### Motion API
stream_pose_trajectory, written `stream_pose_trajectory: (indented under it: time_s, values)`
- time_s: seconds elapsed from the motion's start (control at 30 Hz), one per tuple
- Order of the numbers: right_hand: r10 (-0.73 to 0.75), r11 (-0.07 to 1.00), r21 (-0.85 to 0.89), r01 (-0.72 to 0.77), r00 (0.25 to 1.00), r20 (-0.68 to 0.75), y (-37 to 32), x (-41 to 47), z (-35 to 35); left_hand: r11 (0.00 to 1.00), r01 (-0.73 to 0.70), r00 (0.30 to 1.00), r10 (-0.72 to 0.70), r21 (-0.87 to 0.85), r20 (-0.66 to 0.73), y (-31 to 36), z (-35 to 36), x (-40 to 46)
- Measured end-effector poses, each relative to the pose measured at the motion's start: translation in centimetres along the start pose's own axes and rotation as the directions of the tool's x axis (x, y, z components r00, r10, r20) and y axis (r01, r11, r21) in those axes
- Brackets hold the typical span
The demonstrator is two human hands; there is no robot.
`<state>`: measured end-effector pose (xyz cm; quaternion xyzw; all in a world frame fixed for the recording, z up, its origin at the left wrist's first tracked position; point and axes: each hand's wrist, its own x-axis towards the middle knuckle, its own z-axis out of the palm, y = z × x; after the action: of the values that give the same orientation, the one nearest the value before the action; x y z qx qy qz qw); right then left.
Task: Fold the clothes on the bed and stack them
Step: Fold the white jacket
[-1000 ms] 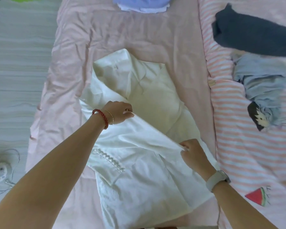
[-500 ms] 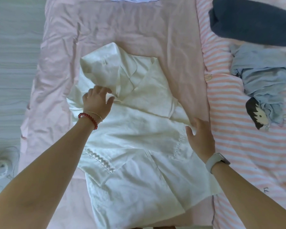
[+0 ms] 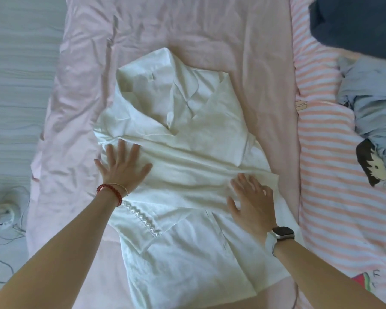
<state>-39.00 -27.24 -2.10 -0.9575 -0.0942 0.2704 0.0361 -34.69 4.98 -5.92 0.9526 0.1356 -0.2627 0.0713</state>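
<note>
Left hand (image 3: 122, 167): flat, fingers straight and spread, pressing on the left part of the white shirt (image 3: 187, 170), just below the collar. Right hand (image 3: 252, 202): also flat with fingers apart, pressing the shirt near its right edge. Neither hand grips cloth.

Shirt lies in the middle of the pink sheet (image 3: 76, 108), collar away from the person, hem toward them; long axis runs near-to-far, tilted a little to the left at the far end. A folded band of cloth crosses the chest between the two hands.

Judgement: smoothing step after a sleeve fold. The next fold likely brings the hem up toward the collar. The hem lies nearer the person than both hands, so both must draw back; the right hand sits nearer to it.

Dark garment (image 3: 354, 25) and pale blue garment (image 3: 377, 97) wait unfolded on the striped blanket (image 3: 332, 197), well apart to the right.
</note>
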Motion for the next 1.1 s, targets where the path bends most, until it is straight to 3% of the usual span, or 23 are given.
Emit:
stream_pose_trajectory:
  time_s: [0.07,0.13,0.23,0.37,0.47,0.57,0.7,0.83,0.9,1.0,1.1]
  values:
    - [-0.040,0.997,0.050,0.052,0.975,-0.217,-0.9,1.0,-1.9,0.994,-0.032,0.989,0.017,-0.104,-0.146,0.3,-0.9,0.1]
    - [-0.093,0.986,0.094,0.135,0.929,-0.357,-1.7,3.2,-3.8,0.984,-0.065,0.936,0.003,-0.163,-0.352,0.5,-2.0,0.3]
    - [-0.151,0.977,0.093,0.194,0.925,-0.348,-2.9,8.3,-5.9,0.980,-0.063,0.877,-0.035,-0.187,-0.479,0.2,-3.5,2.1]
    - [-0.242,0.969,-0.103,0.224,0.944,-0.226,-3.7,16.4,-8.3,0.952,0.062,0.950,-0.148,-0.301,-0.275,-0.6,-4.7,6.5]
    - [-0.220,0.963,-0.196,0.185,0.961,-0.171,-4.0,22.0,-10.3,0.915,0.146,0.958,-0.226,-0.377,-0.179,-1.2,-5.4,9.2]
    - [-0.147,0.984,-0.119,0.134,0.983,-0.111,-4.9,26.5,-12.5,0.893,0.160,0.957,-0.244,-0.421,-0.154,-1.8,-6.3,11.3]
    - [-0.102,0.994,-0.043,0.101,0.995,-0.014,-5.9,29.1,-14.9,0.809,-0.001,0.993,-0.066,-0.587,-0.093,-1.4,-7.7,12.5]
    - [-0.168,0.984,0.055,0.168,0.986,-0.001,-6.6,28.0,-15.5,0.718,0.062,0.994,-0.105,-0.694,-0.020,0.2,-8.6,12.8]
    - [-0.210,0.974,0.064,0.218,0.971,-0.110,-6.6,26.2,-15.7,0.718,0.029,0.986,-0.134,-0.695,-0.097,1.0,-9.6,12.0]
    - [-0.309,0.949,-0.041,0.312,0.898,-0.315,-5.1,22.7,-15.7,0.754,-0.115,0.928,-0.152,-0.646,-0.342,1.8,-10.4,8.9]
    - [-0.464,0.876,-0.156,0.456,0.714,-0.524,-2.6,18.3,-15.0,0.833,-0.327,0.778,-0.032,-0.447,-0.628,2.2,-9.2,3.3]
